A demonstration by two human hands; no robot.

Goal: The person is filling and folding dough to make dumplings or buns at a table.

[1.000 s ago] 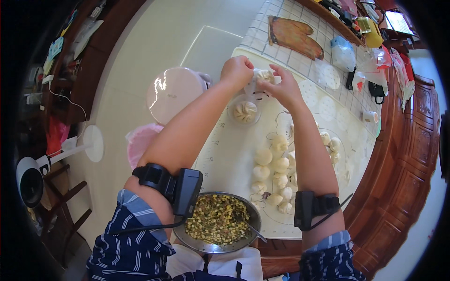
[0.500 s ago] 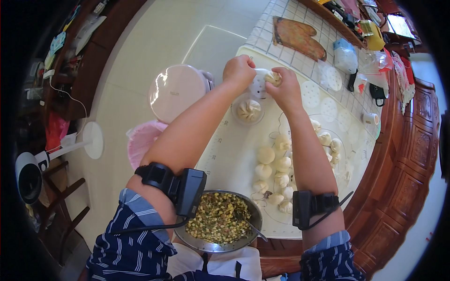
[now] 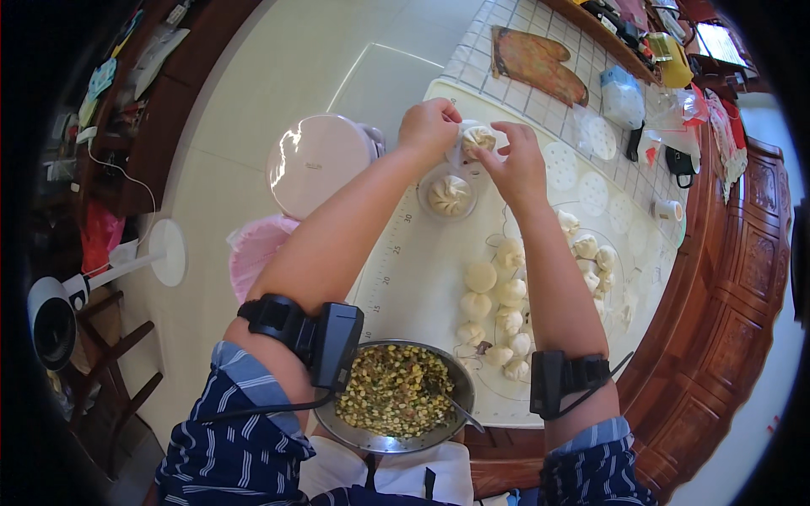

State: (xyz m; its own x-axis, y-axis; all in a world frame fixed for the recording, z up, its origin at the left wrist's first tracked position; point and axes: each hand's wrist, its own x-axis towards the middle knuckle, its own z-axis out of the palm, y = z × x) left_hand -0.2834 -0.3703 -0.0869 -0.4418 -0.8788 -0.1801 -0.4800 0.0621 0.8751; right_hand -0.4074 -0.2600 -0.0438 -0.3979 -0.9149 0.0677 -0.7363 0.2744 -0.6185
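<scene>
A pleated bun (image 3: pixel 478 140) rests, folds up, on a round white steamer liner (image 3: pixel 456 154) with small holes, near the far edge of the mat. My left hand (image 3: pixel 429 131) is closed in a pinch at the liner's left edge. My right hand (image 3: pixel 516 162) is on the bun's other side, thumb at its rim and fingers spread apart. Just nearer, a second pleated bun (image 3: pixel 450 196) sits on a clear round dish. Several dough pieces (image 3: pixel 509 320) lie on the mat (image 3: pixel 413 295) around my right forearm. A metal bowl (image 3: pixel 467 384) of chopped yellow-green filling, with a spoon in it, stands close to me.
More round liners (image 3: pixel 559 168) lie right of my right hand. A brown wooden board (image 3: pixel 536 66) is at the far side on the tiled surface. A pale lidded bin (image 3: pixel 319 169) and a pink basin (image 3: pixel 255 253) stand left of the mat. A white fan (image 3: pixel 55 320) is far left.
The bun has gone from my right hand's grip down onto the liner, its pleats now facing up. My right fingers have spread, and my left hand has shifted slightly left.
</scene>
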